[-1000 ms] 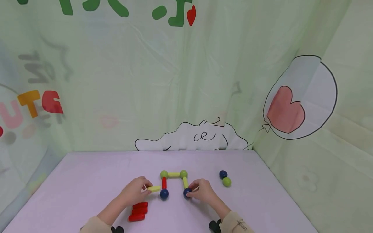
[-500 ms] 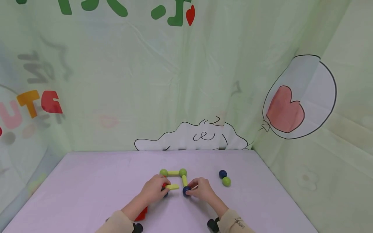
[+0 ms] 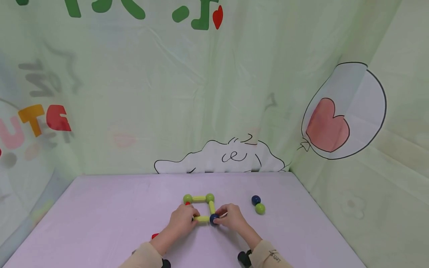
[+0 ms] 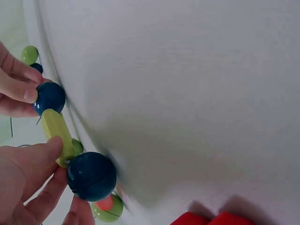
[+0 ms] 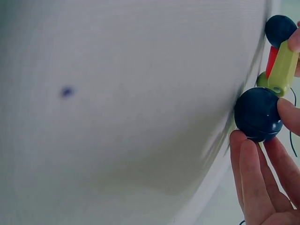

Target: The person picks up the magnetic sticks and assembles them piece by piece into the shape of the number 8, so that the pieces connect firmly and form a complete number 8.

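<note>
My left hand (image 3: 182,219) pinches a yellow-green rod (image 3: 202,219) between thumb and fingers. One end of the rod meets a dark blue ball (image 3: 213,219), which the fingertips of my right hand (image 3: 232,217) grip. At the other end, a second blue ball (image 4: 92,176) sits beside the left fingers, mostly hidden in the head view. Two green balls (image 3: 210,198) farther back are joined by a yellow-green rod (image 3: 199,199). Another yellow-green rod (image 3: 212,207) links the right green ball to the gripped blue one. A red rod (image 5: 271,61) forms the left side, partly covered by my left hand.
A loose blue ball (image 3: 256,200) and green ball (image 3: 260,209) lie together to the right on the pale purple table (image 3: 117,201). Red rods (image 4: 229,219) lie near my left forearm, largely hidden by it in the head view. A printed curtain (image 3: 140,93) hangs behind.
My left hand has moved right with the yellow-green rod, from left of the red rod to between the two blue balls. My right hand stays on its ball.
</note>
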{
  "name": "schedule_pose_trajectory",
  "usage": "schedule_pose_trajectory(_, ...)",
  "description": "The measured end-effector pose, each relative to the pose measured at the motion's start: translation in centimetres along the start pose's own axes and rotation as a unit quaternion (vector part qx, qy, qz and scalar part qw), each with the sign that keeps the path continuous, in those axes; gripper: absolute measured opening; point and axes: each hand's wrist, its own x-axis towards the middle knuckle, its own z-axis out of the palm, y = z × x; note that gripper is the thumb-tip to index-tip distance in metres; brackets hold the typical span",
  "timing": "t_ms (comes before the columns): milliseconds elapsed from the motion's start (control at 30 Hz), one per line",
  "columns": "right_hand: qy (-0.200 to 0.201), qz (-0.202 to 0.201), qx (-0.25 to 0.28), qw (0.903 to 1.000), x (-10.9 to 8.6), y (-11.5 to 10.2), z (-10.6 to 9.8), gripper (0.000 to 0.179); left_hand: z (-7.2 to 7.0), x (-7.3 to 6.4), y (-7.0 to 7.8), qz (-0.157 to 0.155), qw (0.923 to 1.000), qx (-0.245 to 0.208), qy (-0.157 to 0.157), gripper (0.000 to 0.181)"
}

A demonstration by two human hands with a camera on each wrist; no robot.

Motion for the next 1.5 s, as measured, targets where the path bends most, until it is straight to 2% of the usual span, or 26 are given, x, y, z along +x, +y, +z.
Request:
schedule_pose_trajectory(300,0.001,-0.002,-0.002,1.0,0.1,-0.1,0.1,0.02,0.6,0.1,-0.1,-0.011,0.9997,-0.024,0.004,0.01)
schedule_pose_trajectory(533,0.005,-0.006,-0.005,1.0,0.3,0.0,0.3,0.02,1.1,0.7,-0.4,-0.001,0.9997,-0.022,0.012,0.01)
schedule_pose_trajectory(733,0.008,-0.012,-0.01,0.9998,0.3,-0.2,0.2,0.02,0.9,1.0,0.0,-0.016,0.9996,-0.021,-0.002,0.009)
schedule_pose_trajectory(933,0.013,-0.015,-0.005,0.9998,0.3,-0.4,0.2,0.019,0.9,1.3,-0.2,-0.022,0.9992,-0.026,-0.018,0.012)
schedule_pose_trajectory(1033,0.014,-0.013,-0.002,0.9998,0.3,-0.5,0.1,0.02,0.8,1.3,-0.4,-0.011,0.9994,-0.025,-0.02,0.015)
schedule_pose_trajectory(1233,0.015,0.001,-0.004,0.9999,0.4,-0.5,0.1,0.02,0.0,1.0,-1.1,0.032,0.9992,-0.011,-0.02,0.022)
schedule_pose_trajectory(1333,0.018,0.006,-0.006,0.9998,0.5,-0.5,0.1,0.02,-0.5,0.9,-1.6,0.026,0.9991,-0.02,-0.026,0.023)
schedule_pose_trajectory(1500,0.017,0.004,-0.012,0.9998,0.6,-0.4,0.1,0.02,-1.2,0.6,-2.3,-0.011,0.9971,-0.063,-0.042,0.023)
